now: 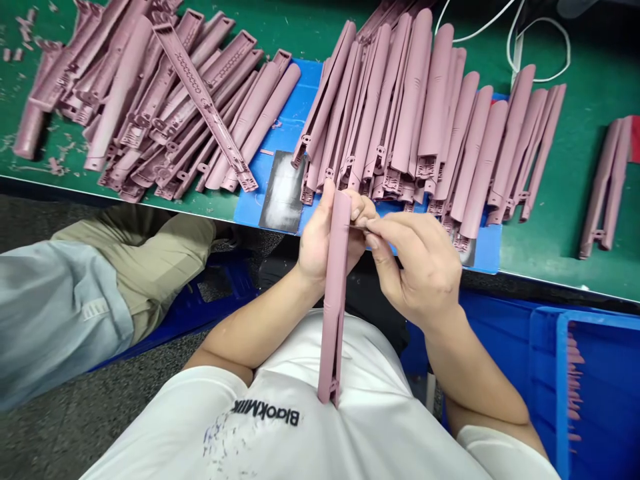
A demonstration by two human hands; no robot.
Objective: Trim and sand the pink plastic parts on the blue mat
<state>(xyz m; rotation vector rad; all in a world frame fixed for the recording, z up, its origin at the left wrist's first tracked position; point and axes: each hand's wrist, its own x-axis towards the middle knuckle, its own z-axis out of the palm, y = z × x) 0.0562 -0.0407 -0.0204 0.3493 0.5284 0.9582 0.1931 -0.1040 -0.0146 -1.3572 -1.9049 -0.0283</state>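
My left hand (313,247) is closed around the upper part of a long, narrow pink plastic housing (336,293), shaped like a hair straightener's shell. The housing stands nearly lengthwise to my body, its lower end against my white shirt, with a slot along its right side. Close to its upper right side, my right hand (423,267) is pinched, thumb against forefinger. A thin, dark sliver shows between those fingertips and the housing, too small to name. Just beyond my hands, many similar pink housings (385,100) lie in a row on a blue sheet (487,250).
Loose pink half-shells (195,100) are heaped at left on the green table (535,247), among plastic scraps. Two joined housings (605,187) lie far right. A white cable (543,20) runs behind. Another person's leg (145,273) is at left; a blue crate (600,393) stands lower right.
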